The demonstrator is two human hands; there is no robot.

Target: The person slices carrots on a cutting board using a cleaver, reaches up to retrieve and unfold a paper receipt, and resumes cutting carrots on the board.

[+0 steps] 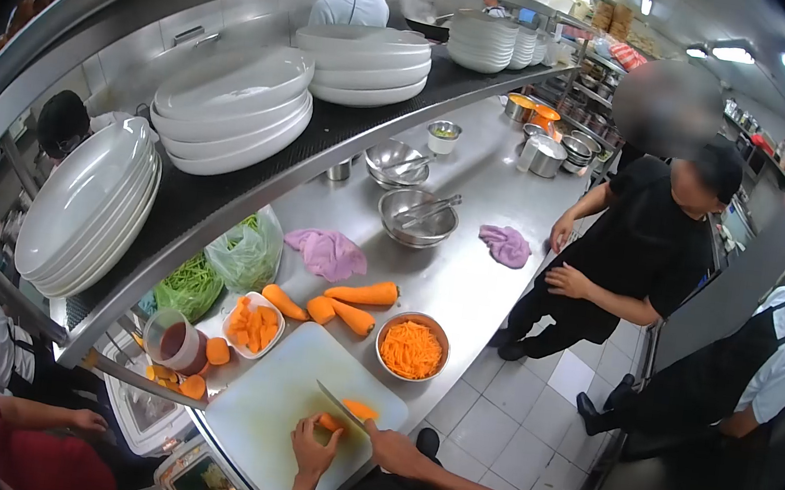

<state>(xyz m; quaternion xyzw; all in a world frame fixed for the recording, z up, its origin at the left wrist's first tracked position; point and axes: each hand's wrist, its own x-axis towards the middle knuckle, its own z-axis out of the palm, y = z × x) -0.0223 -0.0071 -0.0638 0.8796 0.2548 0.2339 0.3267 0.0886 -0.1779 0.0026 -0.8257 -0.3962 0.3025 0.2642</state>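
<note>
On the white cutting board (285, 378), my left hand (314, 447) is closed on a piece of carrot (330, 422). My right hand (393, 450) grips the handle of a knife (341, 404), its blade pointing away to the upper left beside the carrot piece. Orange carrot slices (360, 409) lie on the board just right of the blade. A steel bowl (409, 376) of shredded carrot stands at the board's far right corner. Behind the board, a white square tub (278, 331) holds carrot chunks, and several peeled carrots (362, 293) lie on the counter.
Plastic bags of green vegetables (246, 253) and a container of dark red liquid (176, 340) stand left. Purple cloths (326, 254) and steel bowls with tongs (418, 217) lie farther back. Stacked plates (233, 111) fill the overhead shelf (347, 133). Several people stand around the counter.
</note>
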